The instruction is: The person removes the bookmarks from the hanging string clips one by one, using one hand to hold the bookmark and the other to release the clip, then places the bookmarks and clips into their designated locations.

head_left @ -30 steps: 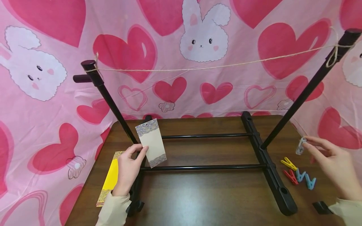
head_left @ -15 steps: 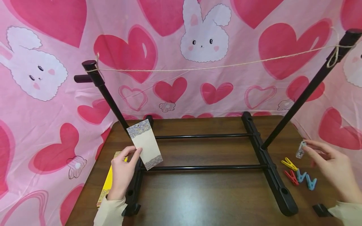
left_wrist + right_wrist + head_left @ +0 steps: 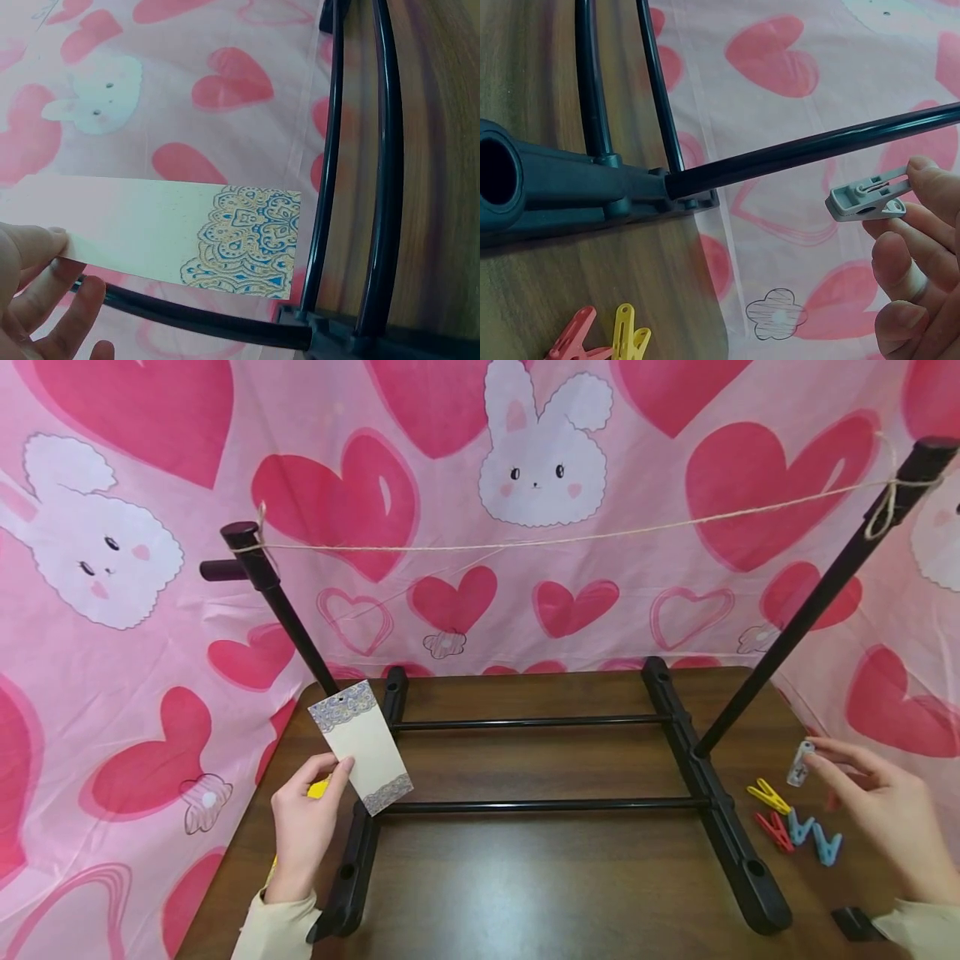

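Observation:
My left hand (image 3: 303, 822) pinches a cream card (image 3: 367, 752) by its left edge, thumb on the face. The card has patterned bands at both ends and a small hole near the top; it tilts left, in front of the rack's left post. In the left wrist view one band of the card (image 3: 244, 240) shows blue and gold lace-like print. At the right, my right hand (image 3: 885, 814) holds a pale grey clothespin (image 3: 800, 764) between thumb and fingers, above the table. The clothespin (image 3: 866, 195) points away from the fingertips in the right wrist view.
A black rack (image 3: 525, 806) stands on the brown table (image 3: 540, 877), with a string (image 3: 525, 542) tied between its posts. Yellow (image 3: 768, 795), red (image 3: 774, 832) and blue clothespins (image 3: 827, 844) lie at the right. A yellow card (image 3: 318, 788) is mostly hidden behind my left hand.
My left hand has moved left and slightly down with the cream card, which now leans further left and covers part of the rack's left side. My right hand has stayed nearly still.

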`<state>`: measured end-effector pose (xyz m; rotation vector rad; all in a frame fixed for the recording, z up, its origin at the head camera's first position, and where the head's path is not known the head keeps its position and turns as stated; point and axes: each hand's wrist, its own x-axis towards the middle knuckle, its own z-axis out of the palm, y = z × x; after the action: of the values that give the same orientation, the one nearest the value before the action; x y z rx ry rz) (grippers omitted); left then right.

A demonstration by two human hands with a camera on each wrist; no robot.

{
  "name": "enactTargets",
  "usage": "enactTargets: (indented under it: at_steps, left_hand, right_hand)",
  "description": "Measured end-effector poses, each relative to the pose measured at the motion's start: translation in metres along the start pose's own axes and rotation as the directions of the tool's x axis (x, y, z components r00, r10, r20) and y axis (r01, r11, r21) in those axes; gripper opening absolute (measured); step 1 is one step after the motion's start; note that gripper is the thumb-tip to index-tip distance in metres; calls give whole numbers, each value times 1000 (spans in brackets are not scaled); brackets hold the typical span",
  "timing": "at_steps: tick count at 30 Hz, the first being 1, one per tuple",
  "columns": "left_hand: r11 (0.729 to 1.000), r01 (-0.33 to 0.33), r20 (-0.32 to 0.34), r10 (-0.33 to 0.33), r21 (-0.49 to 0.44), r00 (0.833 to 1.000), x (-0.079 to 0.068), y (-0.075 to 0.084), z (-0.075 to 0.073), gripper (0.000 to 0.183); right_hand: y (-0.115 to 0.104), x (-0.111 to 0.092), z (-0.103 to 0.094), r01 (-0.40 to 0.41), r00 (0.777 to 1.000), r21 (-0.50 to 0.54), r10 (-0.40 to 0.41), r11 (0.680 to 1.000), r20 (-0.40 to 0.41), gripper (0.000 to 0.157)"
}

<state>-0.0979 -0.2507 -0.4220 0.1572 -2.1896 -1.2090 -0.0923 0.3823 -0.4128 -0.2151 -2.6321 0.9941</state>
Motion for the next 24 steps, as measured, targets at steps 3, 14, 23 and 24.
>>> enactTargets:
  at_steps: [3,14,23,24]
  left_hand:
    - [1000,7,-4,-7,2,1000,0,-2,-5,12]
    - [1000,15,-21,-15,8,1000,-1,-2,-22,13]
    - [998,54,-21,-54,18,998,-2,-6,-34,13]
    - [998,58,-22,-58,17,998,-2,-6,-34,13]
  right_hand:
    - [2,-1,1,-7,1000,-7,7,1000,3,49]
    - [8,-1,2,-14,1000,-10,15,1000,17,48]
    - [15,-4,4,-6,1000,0,6,1000,10,44]
    - [16,-4,4,-8,1000,1,8,1000,13,44]
